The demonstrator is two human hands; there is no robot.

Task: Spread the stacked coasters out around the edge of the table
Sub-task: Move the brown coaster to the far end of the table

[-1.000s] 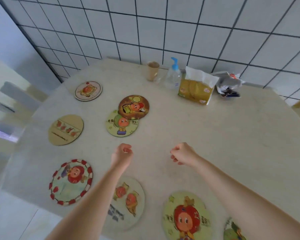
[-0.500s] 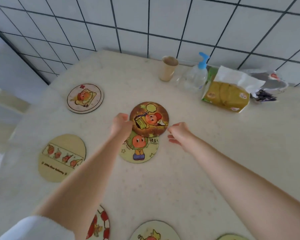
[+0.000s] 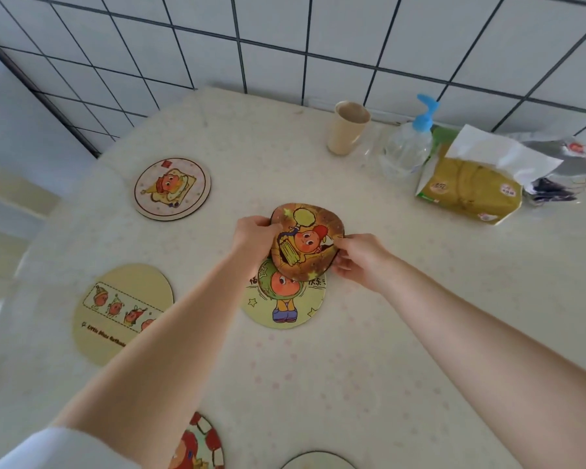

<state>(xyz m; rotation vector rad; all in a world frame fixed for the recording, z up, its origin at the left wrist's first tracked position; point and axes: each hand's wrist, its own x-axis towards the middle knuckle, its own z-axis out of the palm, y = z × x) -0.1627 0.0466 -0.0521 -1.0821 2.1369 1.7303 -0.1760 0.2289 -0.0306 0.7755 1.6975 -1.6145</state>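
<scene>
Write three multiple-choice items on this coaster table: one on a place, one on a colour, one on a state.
1. Where does the beige cup stand?
A. by the wall, left of the pump bottle
B. on a coaster
C. at the near edge

2. What colour is the bottle's pump?
A. red
B. blue
C. green

3. What state is the brown coaster in?
A. flat and untouched
B. held by both hands
C. under the cup

Answers: 1 A, it sits at the tiled wall; 2 B, the pump is blue; 3 B, the left hand and right hand grip its edges above the yellow-green coaster.

Brown cartoon coaster (image 3: 307,243); pale-yellow cartoon coaster (image 3: 285,304); blue-topped pump bottle (image 3: 408,143).
</scene>
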